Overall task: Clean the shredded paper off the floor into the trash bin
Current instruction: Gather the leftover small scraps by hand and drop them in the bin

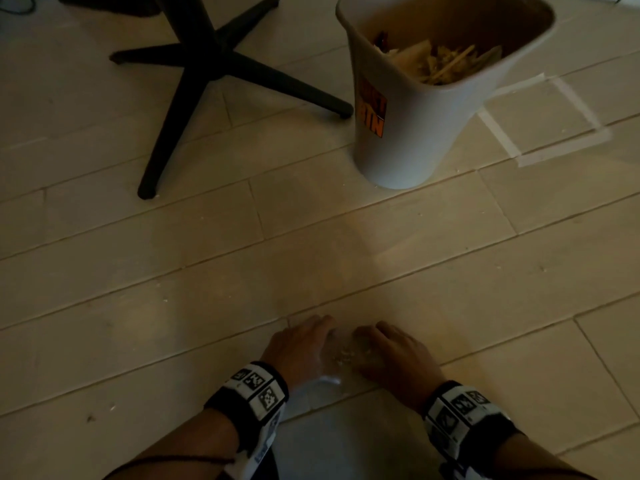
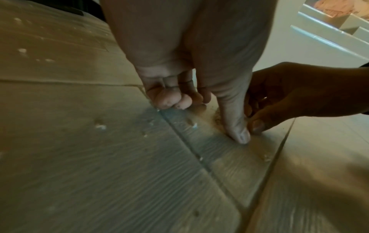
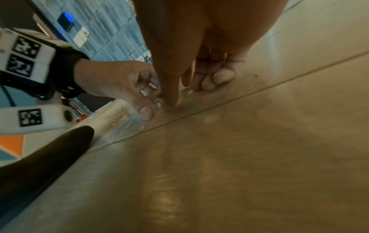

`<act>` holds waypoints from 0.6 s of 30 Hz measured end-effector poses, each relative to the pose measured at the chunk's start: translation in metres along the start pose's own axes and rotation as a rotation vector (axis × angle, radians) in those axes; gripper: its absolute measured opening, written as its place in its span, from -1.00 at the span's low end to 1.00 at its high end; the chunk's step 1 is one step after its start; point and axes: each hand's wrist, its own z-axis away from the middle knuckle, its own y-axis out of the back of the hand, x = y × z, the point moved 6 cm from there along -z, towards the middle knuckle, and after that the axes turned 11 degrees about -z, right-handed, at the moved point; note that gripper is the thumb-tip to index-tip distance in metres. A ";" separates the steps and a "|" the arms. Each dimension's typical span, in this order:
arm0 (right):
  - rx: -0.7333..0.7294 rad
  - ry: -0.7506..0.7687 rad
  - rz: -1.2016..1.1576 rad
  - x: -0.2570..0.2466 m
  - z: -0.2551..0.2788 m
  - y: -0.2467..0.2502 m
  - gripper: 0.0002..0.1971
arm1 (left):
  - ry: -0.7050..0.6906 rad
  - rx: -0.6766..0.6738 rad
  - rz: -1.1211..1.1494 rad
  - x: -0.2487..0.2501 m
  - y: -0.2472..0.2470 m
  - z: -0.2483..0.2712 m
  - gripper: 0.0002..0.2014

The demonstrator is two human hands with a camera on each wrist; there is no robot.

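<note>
A small heap of shredded paper [image 1: 343, 353] lies on the pale plank floor near me. My left hand [image 1: 298, 348] and right hand [image 1: 391, 355] curl round it from either side, fingertips and thumbs on the floor. In the left wrist view the left hand [image 2: 205, 116] has its fingers curled and its thumb pressed beside brownish scraps [image 2: 218, 119], and the right hand [image 2: 279, 100] closes in. The right wrist view has the right hand [image 3: 189, 94] thumb-down, and the left hand [image 3: 123, 85] pinching bits. The white trash bin [image 1: 415, 133] stands farther off to the right, with shreds [image 1: 440, 64] inside.
A black star-shaped chair base [image 1: 207, 64] stands at the back left, one leg ending close to the bin. A taped square [image 1: 554, 133] marks the floor to the right of the bin. Tiny loose scraps [image 2: 99, 126] dot the planks to my left. Something clear and shiny [image 1: 329, 379] lies under my wrists.
</note>
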 end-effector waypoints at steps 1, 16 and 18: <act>0.018 0.001 -0.023 -0.001 0.000 0.001 -0.45 | 0.002 0.015 0.013 0.004 0.002 -0.002 -0.28; 0.313 -0.185 -0.462 0.013 0.013 0.036 -0.48 | -0.326 0.395 -0.134 0.045 0.000 0.015 -0.65; 0.289 -0.209 -0.448 0.016 0.012 0.037 -0.46 | -0.394 0.412 -0.191 0.052 -0.005 0.012 -0.57</act>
